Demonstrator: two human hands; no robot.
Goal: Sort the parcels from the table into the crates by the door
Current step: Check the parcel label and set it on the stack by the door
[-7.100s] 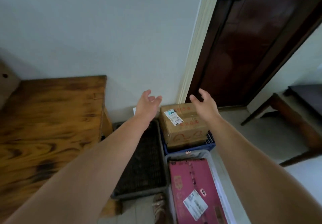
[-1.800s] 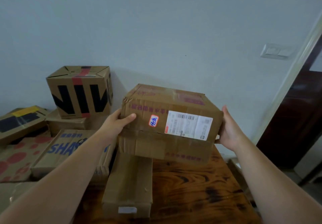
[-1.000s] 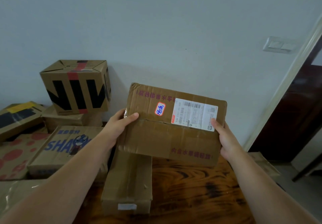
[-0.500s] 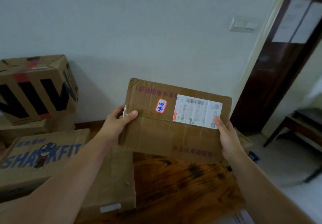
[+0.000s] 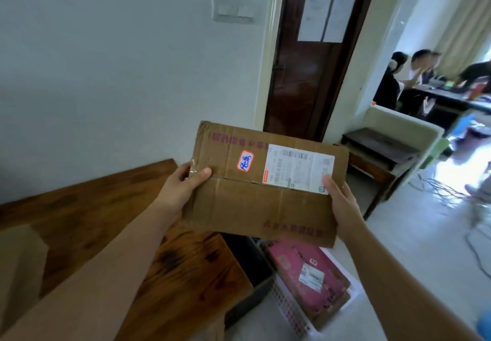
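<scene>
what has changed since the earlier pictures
The cardboard parcel was carried right, off the table toward the door, and tipped so its label faces the camera. It is now held over the crates, where a pink parcel lies in the white crate. The left hand and right hand keep gripping its two ends.

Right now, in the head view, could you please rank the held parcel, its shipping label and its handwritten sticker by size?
1. parcel
2. shipping label
3. handwritten sticker
Same surface, so nearness changes nothing.
</scene>
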